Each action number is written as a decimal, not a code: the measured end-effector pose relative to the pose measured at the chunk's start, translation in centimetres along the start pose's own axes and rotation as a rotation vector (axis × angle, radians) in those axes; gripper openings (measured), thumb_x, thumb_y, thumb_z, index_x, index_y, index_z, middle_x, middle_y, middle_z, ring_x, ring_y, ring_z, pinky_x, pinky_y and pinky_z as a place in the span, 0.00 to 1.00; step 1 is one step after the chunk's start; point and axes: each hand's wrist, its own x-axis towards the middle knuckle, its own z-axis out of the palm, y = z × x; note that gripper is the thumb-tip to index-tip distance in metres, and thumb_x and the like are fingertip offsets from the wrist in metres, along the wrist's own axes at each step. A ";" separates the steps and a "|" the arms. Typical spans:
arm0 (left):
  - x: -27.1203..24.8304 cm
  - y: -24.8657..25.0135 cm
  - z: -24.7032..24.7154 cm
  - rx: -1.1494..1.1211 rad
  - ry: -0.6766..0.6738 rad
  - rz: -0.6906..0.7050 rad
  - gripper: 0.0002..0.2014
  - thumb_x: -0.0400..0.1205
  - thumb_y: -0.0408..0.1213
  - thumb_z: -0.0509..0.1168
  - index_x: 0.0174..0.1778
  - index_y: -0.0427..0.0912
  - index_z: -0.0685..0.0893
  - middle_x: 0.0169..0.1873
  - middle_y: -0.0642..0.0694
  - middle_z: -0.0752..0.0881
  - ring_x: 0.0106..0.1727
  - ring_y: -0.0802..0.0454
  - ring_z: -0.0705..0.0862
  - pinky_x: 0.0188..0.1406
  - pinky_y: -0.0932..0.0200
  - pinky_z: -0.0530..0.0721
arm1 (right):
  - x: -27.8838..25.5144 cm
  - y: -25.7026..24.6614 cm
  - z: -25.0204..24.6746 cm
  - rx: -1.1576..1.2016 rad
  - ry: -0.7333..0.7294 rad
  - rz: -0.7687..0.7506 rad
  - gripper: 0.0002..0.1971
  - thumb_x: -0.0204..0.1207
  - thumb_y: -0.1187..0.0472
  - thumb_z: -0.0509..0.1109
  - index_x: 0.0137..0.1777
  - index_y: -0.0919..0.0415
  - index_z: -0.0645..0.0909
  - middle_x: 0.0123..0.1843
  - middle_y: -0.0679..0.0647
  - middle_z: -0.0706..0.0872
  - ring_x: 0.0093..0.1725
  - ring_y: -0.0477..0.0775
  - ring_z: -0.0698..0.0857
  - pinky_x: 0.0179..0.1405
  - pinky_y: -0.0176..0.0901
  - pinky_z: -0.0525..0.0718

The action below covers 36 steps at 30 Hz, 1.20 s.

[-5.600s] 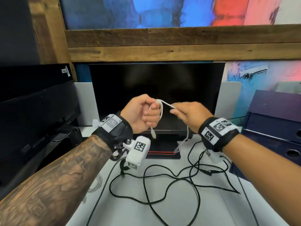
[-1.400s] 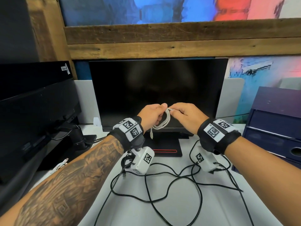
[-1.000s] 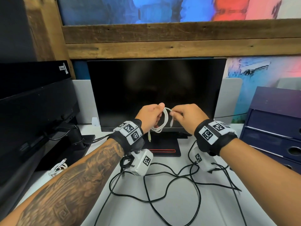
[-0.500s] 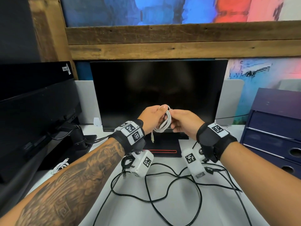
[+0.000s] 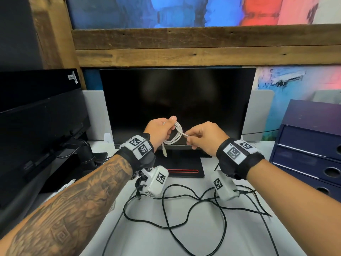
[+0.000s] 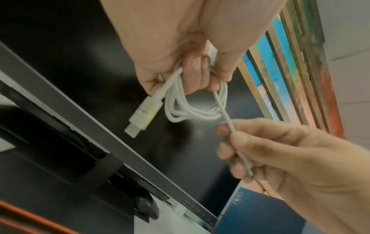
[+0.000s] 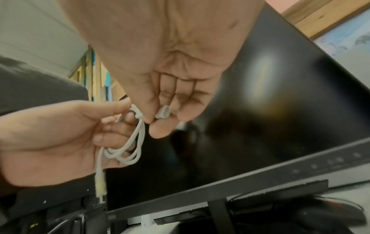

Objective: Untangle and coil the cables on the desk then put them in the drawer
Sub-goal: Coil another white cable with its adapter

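Note:
A thin white cable (image 5: 176, 136) (image 6: 197, 109) (image 7: 131, 148) is wound into a small coil, held up in front of the monitor. My left hand (image 5: 162, 131) (image 6: 186, 69) grips the coil's loops, and one USB plug (image 6: 143, 114) hangs below it. My right hand (image 5: 201, 137) (image 7: 160, 117) pinches the cable's free end near its small connector (image 7: 163, 113), pulled taut to the right of the coil. Tangled black cables (image 5: 184, 207) lie on the white desk (image 5: 230, 241) below both hands.
A dark monitor (image 5: 177, 106) stands right behind the hands, its base (image 5: 181, 165) on the desk. Black equipment (image 5: 36, 130) fills the left side. A navy drawer unit (image 5: 310, 154) stands at the right. Another white cable (image 5: 64, 187) lies at the desk's left edge.
The white cable went from a loose strand to a small coil in my left hand. My right hand has now drawn the free end out to the right.

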 end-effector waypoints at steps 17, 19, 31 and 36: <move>-1.3 1.1 -0.2 -0.192 -0.237 -0.009 0.15 0.89 0.42 0.61 0.40 0.36 0.79 0.21 0.53 0.65 0.23 0.56 0.61 0.28 0.57 0.58 | 0.3 1.0 1.5 0.598 0.176 0.078 0.09 0.83 0.66 0.71 0.60 0.60 0.89 0.50 0.57 0.93 0.49 0.51 0.93 0.51 0.45 0.91; -1.3 1.1 0.1 -0.143 -0.212 0.028 0.16 0.87 0.46 0.64 0.38 0.39 0.84 0.24 0.43 0.72 0.26 0.48 0.69 0.31 0.54 0.71 | 0.1 0.4 1.9 0.761 0.061 0.164 0.10 0.84 0.64 0.70 0.62 0.61 0.88 0.53 0.59 0.93 0.52 0.53 0.93 0.50 0.42 0.90; -1.7 -0.5 1.1 -0.032 -0.058 0.121 0.15 0.87 0.46 0.64 0.43 0.41 0.89 0.35 0.34 0.87 0.36 0.47 0.83 0.42 0.48 0.85 | -0.2 -0.6 2.7 0.679 -0.070 0.219 0.12 0.84 0.57 0.71 0.57 0.66 0.86 0.51 0.60 0.93 0.50 0.54 0.93 0.53 0.54 0.92; 0.0 -1.1 -1.6 -0.090 0.237 0.067 0.15 0.87 0.46 0.64 0.38 0.45 0.87 0.22 0.53 0.76 0.25 0.56 0.73 0.31 0.56 0.76 | -0.9 0.9 2.9 0.251 0.021 0.235 0.07 0.83 0.63 0.68 0.47 0.62 0.86 0.31 0.59 0.88 0.25 0.51 0.85 0.31 0.45 0.89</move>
